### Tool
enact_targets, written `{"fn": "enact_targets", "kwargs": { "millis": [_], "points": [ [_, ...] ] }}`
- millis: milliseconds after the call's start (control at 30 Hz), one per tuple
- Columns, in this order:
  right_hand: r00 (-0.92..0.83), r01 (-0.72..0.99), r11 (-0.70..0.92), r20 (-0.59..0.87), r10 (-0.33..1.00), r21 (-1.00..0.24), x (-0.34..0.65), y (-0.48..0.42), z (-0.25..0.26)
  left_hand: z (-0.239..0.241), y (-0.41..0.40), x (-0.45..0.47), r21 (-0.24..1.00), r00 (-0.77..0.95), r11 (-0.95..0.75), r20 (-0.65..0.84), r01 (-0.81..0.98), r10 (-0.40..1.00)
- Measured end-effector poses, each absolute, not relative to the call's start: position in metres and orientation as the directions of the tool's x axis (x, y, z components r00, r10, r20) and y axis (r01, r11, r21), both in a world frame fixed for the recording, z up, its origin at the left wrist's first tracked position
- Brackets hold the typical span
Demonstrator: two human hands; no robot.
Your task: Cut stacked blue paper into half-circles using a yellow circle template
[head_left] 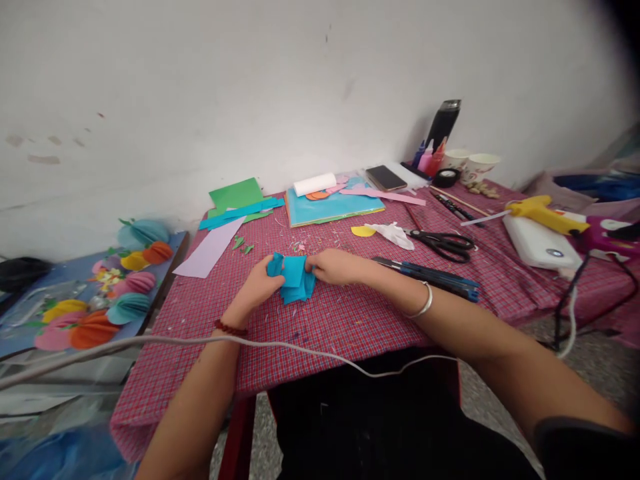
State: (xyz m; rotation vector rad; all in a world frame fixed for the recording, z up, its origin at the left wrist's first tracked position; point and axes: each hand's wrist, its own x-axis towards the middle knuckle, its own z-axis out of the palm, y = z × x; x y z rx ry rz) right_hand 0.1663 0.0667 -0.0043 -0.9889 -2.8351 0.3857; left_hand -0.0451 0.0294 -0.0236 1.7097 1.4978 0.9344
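Several small blue paper pieces (295, 273) are gathered over the checked tablecloth (200, 327) in front of me. My left hand (261, 283) is closed on some of them at their left side, thumb in front. At the right edge of the pieces, my right hand (330, 267) has its fingers pinched together against the paper; its fingertips are partly hidden. Just behind the hands lie tiny paper scraps and small green paper cuttings (243, 244). A blue-and-black long tool (435, 277) lies right of my right hand, partly covered by the forearm.
Black-handled scissors (443, 245), coloured paper sheets (335, 208), a phone (386, 178) and a yellow glue gun (545, 212) are on the table. Folded paper balls (93, 328) sit on a blue surface at left. A white cable (300, 350) crosses the table's front.
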Motion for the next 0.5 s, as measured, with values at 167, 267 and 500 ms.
{"fn": "enact_targets", "kwargs": {
  "millis": [167, 267, 500],
  "points": [
    [-0.813, 0.545, 0.777, 0.031, 0.582, -0.315, 0.18, 0.067, -0.012, -0.024, 0.03, -0.054, 0.825, 0.031, -0.117, 0.12, 0.553, 0.992],
    [-0.834, 0.516, 0.788, 0.013, 0.552, -0.336, 0.182, 0.065, -0.013, -0.02, 0.03, -0.058, 0.807, -0.01, -0.118, 0.152, 0.578, 0.988],
    [-0.595, 0.257, 0.562, 0.329, 0.733, -0.786, 0.166, 0.039, 0.003, 0.002, 0.003, -0.035, 0.986, 0.179, -0.114, 0.091, 0.122, 0.98]
  ]
}}
